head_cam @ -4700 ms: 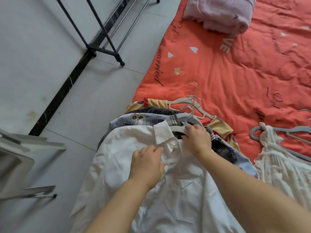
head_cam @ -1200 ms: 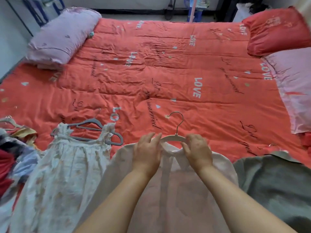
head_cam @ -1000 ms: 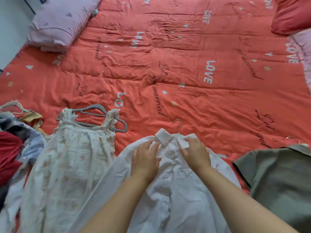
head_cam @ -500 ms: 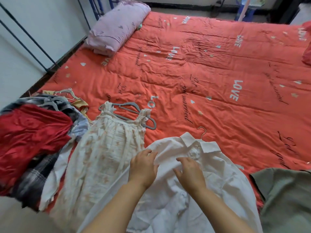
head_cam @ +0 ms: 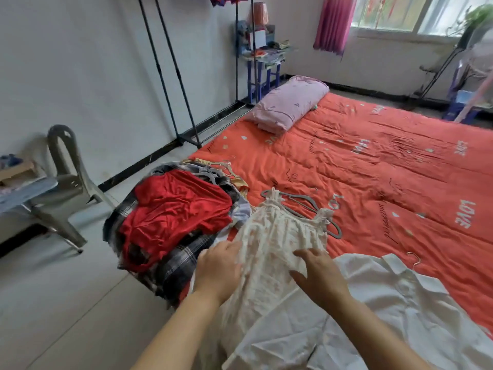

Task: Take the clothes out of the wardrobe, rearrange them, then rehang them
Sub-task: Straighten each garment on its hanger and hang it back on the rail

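Down at the near edge of the bed, both our hands are on the cream dress [head_cam: 277,241]. It lies flat on the red-orange quilt [head_cam: 373,169] with its straps on a grey hanger [head_cam: 301,204]. Our right hand [head_cam: 318,276] is spread flat on the fabric, fingers straight and apart, not gripping anything. Our left hand [head_cam: 218,267] sits at the dress's left edge. Honestly we can't tell if it's pinching the cloth or only touching it, since the fingertips are covered by the fabric there.

Just right of the dress, overlapping its lower part, is the white shirt [head_cam: 373,316]. It's laid out front-up with a metal hanger hook [head_cam: 414,259] poking out past the collar.

On the left, touching the dress, is the pile of clothes [head_cam: 170,225] at the corner of the bed. It has a red top [head_cam: 173,206] uppermost and dark plaid stuff [head_cam: 181,260] under it. A few pale hangers stick out at the pile's far end.

Further up the quilt there's a pink pillow [head_cam: 290,102], well apart from the clothes. Off the bed, a black clothes rack [head_cam: 170,76] stands along the wall. A grey plastic chair [head_cam: 66,182] sits on the floor to the left of the pile. Over in the far corner a pink curtain [head_cam: 333,22] hangs beside the window.
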`<state>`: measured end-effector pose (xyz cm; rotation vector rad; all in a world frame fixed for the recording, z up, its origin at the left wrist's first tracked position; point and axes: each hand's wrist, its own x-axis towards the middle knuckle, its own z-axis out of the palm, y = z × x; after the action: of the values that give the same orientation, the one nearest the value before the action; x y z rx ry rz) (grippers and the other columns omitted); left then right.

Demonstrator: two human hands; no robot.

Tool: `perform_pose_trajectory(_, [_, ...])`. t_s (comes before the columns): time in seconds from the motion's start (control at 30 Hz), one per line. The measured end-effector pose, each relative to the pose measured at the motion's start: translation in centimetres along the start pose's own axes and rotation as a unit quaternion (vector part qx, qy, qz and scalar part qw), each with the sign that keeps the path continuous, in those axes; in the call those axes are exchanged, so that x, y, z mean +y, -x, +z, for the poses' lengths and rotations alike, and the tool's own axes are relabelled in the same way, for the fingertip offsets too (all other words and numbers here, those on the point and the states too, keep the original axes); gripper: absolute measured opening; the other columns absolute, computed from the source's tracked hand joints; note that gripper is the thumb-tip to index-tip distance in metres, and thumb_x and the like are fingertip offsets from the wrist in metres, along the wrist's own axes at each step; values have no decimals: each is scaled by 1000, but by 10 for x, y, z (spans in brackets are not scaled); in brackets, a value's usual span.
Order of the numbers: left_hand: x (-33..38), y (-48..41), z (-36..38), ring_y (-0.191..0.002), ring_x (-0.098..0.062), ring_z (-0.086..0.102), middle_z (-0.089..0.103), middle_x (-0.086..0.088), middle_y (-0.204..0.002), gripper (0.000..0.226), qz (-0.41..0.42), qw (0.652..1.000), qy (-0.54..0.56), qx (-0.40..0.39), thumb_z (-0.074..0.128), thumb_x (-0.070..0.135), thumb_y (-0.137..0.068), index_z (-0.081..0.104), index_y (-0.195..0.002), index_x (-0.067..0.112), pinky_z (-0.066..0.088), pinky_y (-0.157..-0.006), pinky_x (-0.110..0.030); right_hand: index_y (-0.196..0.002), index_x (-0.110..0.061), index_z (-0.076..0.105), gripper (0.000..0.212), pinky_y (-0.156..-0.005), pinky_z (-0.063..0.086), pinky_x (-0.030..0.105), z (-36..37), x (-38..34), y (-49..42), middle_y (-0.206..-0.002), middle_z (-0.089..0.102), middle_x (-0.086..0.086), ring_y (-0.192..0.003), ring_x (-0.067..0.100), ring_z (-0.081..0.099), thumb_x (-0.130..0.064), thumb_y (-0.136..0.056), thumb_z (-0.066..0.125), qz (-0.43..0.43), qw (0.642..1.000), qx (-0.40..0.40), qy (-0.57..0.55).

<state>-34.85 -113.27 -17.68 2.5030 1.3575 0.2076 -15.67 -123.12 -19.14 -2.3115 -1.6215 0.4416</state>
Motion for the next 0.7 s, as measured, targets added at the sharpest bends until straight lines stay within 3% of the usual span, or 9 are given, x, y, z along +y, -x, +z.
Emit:
perform_pose_trajectory(0.13, [-93,18,-40,-122,-15,43,49,7,-131,50,-4,1000,-27,9,47,35,-93,36,-141,29,30,-99,-31,-133,-25,46,48,-98,36,26,26,-91,-10,-133,48,-3,-122,16,46,-42,-89,56,-13,1000,-4,12])
perform_pose_trajectory(0.33, [-195,19,-90,-121,-16,44,49,6,-131,52,-34,998,-48,19,48,39,-93,34,-142,28,33,-98,-31,-133,-25,46,47,-96,39,25,53,-185,-36,-132,48,-2,-120,15,48,-41,-90,55,-32,999,-26,33])
perform_pose_trajectory(0.7, [-315,-88,-115,-126,-15,42,47,6,-136,52,-55,996,-70,-1,47,41,-93,36,-142,27,32,-102,-32,-132,-24,48,46,-97,40,27,106,-257,-191,-127,50,-2,-116,16,49,-38,-89,57,-46,998,-45,13])
